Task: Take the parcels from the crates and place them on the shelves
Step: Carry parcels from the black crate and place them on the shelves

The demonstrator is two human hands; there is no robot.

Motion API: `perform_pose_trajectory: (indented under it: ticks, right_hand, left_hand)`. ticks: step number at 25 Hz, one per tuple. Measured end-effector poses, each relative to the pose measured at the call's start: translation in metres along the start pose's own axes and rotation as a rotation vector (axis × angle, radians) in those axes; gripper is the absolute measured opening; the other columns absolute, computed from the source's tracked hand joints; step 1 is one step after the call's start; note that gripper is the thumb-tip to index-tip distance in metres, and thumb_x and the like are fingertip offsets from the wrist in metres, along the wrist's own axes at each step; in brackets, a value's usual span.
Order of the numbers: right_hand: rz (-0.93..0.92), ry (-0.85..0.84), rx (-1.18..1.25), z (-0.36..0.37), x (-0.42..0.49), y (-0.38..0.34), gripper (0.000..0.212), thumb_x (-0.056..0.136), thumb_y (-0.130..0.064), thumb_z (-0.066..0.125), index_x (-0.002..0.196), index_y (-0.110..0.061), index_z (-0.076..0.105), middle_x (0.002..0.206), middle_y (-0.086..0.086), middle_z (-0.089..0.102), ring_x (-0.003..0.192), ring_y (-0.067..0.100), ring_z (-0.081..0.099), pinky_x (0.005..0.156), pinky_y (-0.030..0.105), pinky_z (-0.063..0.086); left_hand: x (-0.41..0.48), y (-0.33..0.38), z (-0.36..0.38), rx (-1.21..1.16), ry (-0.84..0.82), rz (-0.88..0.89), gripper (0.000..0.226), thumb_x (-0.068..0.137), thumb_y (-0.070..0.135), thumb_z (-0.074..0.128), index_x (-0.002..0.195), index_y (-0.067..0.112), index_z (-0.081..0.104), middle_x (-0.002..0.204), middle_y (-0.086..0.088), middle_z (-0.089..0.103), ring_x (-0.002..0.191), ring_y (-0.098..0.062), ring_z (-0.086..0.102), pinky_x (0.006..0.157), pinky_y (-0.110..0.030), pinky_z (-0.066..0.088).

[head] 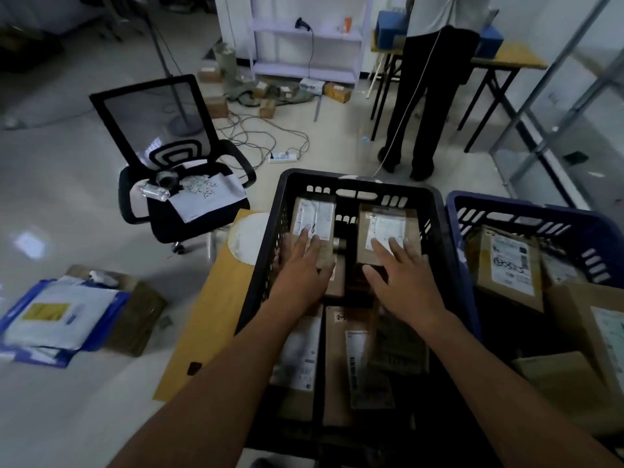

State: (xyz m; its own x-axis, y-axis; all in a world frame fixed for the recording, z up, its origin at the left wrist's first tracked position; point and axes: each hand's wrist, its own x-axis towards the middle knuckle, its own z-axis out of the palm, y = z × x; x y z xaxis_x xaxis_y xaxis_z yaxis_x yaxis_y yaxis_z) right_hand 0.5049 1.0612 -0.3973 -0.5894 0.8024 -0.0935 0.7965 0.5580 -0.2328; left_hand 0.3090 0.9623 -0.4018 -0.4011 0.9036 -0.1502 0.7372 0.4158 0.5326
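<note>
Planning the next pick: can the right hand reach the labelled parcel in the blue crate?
Probably yes: the parcel lies uncovered on top in the blue crate, just beside the right hand.

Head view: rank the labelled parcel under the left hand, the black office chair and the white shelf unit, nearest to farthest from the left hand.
1. Labelled parcel: in the black crate, right under the left hand, which touches it.
2. Office chair: on the floor, off to the left.
3. White shelf unit: at the back of the room.
</note>
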Motion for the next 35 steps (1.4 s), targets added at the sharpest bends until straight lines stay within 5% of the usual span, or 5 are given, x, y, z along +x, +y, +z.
perform_pose_trajectory:
  ticks: [8,15,23,30,35]
  right_hand:
    - [-0.023,-0.083,0.032,0.021,0.034,-0.002,0.064,0.1,-0.07,0.019,0.16,-0.048,0.011,0.173,0.002,-0.001,0.158,0.029,-0.01,0.122,0.062,-0.009]
    - [-0.037,-0.14,0.069,0.019,0.034,-0.008,0.065,0.098,-0.075,0.021,0.158,-0.05,0.022,0.172,0.001,-0.013,0.154,0.029,-0.028,0.113,0.059,-0.027]
    - [-0.104,-0.132,0.07,0.014,0.022,-0.024,0.072,0.097,-0.076,0.023,0.159,-0.041,0.029,0.172,0.001,-0.014,0.148,0.024,-0.04,0.118,0.06,-0.023]
    - [0.004,0.107,0.49,-0.018,-0.029,-0.059,0.066,0.098,-0.062,0.053,0.158,-0.043,0.031,0.171,0.001,0.014,0.159,0.023,-0.005,0.125,0.063,0.01]
    - [0.07,0.219,0.914,-0.034,-0.093,-0.107,0.057,0.097,-0.036,0.068,0.148,-0.044,0.042,0.144,-0.01,0.05,0.131,0.005,0.051,0.108,0.042,0.05]
  left_hand:
    - [-0.017,0.002,0.017,-0.24,0.217,-0.039,0.032,0.103,0.03,0.056,0.134,0.025,0.061,0.164,0.004,0.02,0.147,-0.019,0.024,0.109,-0.025,0.023]
    - [-0.019,0.003,0.013,-0.869,-0.014,-0.344,0.09,0.099,0.023,0.066,0.162,0.03,0.003,0.156,-0.011,0.039,0.135,-0.028,0.049,0.108,-0.05,0.048]
    - [-0.019,-0.006,0.013,-0.944,-0.026,-0.322,0.072,0.098,0.035,0.067,0.157,0.037,0.026,0.142,-0.001,0.058,0.126,-0.022,0.06,0.107,-0.053,0.05]
    - [-0.051,0.001,-0.015,-1.098,0.023,-0.106,0.077,0.087,0.05,0.072,0.149,0.053,0.028,0.133,0.014,0.064,0.117,-0.005,0.067,0.092,-0.033,0.059]
    - [-0.092,-0.011,-0.043,-1.143,-0.11,0.137,0.075,0.096,0.039,0.067,0.148,0.066,0.02,0.154,0.01,0.047,0.136,-0.014,0.054,0.11,-0.051,0.048]
